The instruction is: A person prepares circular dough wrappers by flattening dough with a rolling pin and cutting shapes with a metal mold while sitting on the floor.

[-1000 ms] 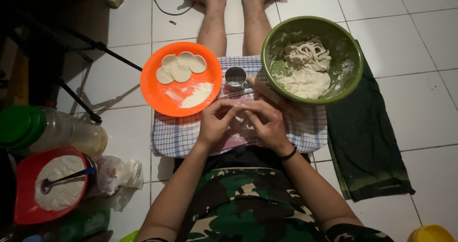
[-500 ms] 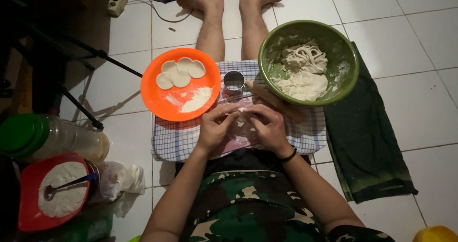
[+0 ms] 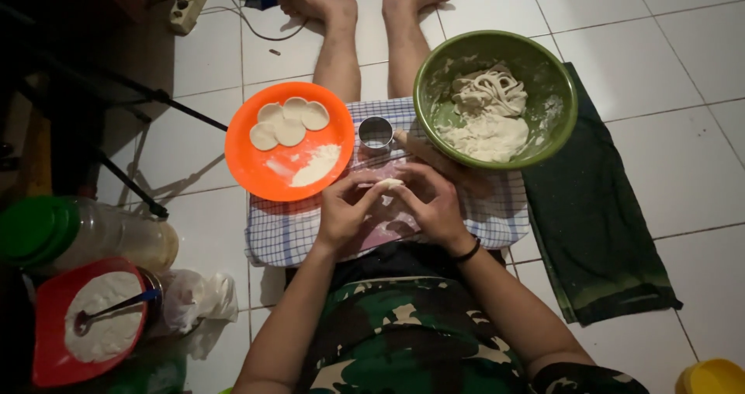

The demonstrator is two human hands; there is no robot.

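Note:
Both my hands meet over a blue-and-white checked cloth (image 3: 497, 215) laid across my legs. My left hand (image 3: 345, 211) and my right hand (image 3: 431, 204) pinch a small pale piece of dough (image 3: 388, 183) between their fingertips. Just beyond them stands a round metal cutter ring (image 3: 375, 134), with a wooden rolling pin (image 3: 434, 157) lying beside it. An orange plate (image 3: 256, 169) at the left carries several flat dough rounds (image 3: 289, 121) and a heap of flour. A green bowl (image 3: 434, 76) at the right holds dough and dough strips.
A red tub of flour (image 3: 46, 316) with a spoon sits at lower left, beside a plastic jar with a green lid (image 3: 46, 231) and a crumpled plastic bag (image 3: 194, 305). A dark green cloth (image 3: 597, 239) lies on the tiles at right. A power strip (image 3: 188, 4) lies far left.
My hands stay together on the dough piece, fingers shifting slightly. The camera has tilted down a little, so everything sits lower in view.

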